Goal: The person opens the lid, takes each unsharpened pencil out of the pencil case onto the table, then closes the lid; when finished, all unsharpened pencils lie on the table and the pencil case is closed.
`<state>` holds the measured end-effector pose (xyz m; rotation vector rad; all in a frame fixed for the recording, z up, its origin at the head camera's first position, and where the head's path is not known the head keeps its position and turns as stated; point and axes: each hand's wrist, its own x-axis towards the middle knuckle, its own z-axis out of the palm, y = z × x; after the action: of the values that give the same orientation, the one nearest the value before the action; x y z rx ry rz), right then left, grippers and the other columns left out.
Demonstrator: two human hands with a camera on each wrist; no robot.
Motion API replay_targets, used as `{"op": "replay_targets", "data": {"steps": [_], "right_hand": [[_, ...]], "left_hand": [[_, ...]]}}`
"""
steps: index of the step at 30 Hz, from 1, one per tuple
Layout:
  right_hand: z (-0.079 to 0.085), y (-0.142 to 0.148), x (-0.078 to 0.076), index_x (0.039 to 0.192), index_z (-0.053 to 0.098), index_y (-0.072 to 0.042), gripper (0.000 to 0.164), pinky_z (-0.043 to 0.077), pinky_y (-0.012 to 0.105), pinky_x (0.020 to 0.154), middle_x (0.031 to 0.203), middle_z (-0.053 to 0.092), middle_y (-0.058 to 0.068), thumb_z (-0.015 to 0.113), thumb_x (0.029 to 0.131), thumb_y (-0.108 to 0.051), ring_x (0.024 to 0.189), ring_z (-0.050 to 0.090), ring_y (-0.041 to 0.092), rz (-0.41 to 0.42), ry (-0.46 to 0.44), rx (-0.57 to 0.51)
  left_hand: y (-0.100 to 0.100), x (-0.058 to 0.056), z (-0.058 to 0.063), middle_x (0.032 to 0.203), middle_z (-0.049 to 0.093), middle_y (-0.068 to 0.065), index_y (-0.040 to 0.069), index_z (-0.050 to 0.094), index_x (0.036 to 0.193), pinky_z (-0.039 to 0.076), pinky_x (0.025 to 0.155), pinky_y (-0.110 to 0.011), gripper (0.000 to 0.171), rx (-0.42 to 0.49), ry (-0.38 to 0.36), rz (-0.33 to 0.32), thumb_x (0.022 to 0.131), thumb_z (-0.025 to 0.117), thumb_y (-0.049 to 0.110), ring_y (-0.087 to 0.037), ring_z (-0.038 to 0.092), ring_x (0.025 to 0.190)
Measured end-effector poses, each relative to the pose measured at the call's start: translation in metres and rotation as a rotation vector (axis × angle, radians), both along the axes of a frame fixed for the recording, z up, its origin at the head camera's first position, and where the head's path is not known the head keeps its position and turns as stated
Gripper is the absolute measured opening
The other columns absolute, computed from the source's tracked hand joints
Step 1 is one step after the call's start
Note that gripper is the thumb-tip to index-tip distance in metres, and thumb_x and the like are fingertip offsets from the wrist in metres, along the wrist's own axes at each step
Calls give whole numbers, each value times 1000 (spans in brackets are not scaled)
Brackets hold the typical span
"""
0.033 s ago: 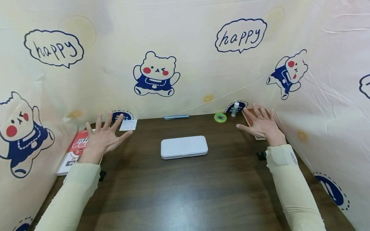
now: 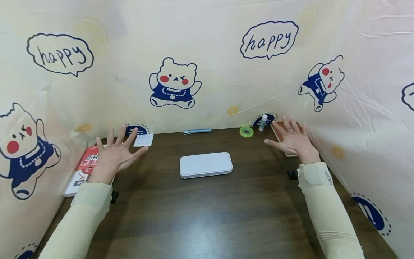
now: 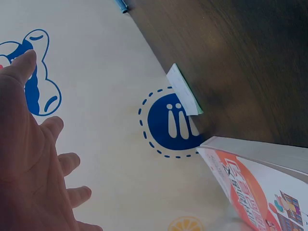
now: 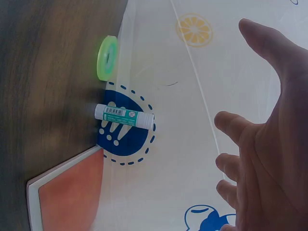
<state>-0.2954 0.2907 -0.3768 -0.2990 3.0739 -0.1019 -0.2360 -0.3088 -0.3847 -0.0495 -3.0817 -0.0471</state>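
My left hand (image 2: pixel 116 158), fingers spread, is held above the table at the left, partly in front of a red and white book (image 2: pixel 84 167). Just past its fingertips lies a small white paper pad (image 2: pixel 143 140). On the right, my right hand (image 2: pixel 295 144) is also spread, overlapping a brown-covered book (image 2: pixel 280 131) in the head view. Neither hand holds anything. Between the hands, a white pencil case (image 2: pixel 206 165) with rounded corners lies closed on the table. In the right wrist view a glue stick (image 4: pixel 124 116) stands beyond the brown-covered book.
A blue pen (image 2: pixel 197 131) lies along the table's back edge. A green roll of tape (image 2: pixel 246 132) is left of the glue stick. Printed cloth (image 2: pixel 220 72) with bears hangs behind and at both sides of the dark wooden table (image 2: pixel 200 223).
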Motion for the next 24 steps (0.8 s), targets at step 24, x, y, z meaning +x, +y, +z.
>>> {"op": "replay_targets", "data": {"steps": [24], "right_hand": [[1, -3, 2, 162, 9, -24, 96, -15, 71, 112, 168, -8, 17, 35, 89, -81, 153, -10, 44, 27, -7, -38]], "left_hand": [[1, 1, 1, 167, -5, -21, 24, 1, 161, -7, 109, -78, 96, 41, -27, -18, 89, 28, 82, -55, -6, 148]]}}
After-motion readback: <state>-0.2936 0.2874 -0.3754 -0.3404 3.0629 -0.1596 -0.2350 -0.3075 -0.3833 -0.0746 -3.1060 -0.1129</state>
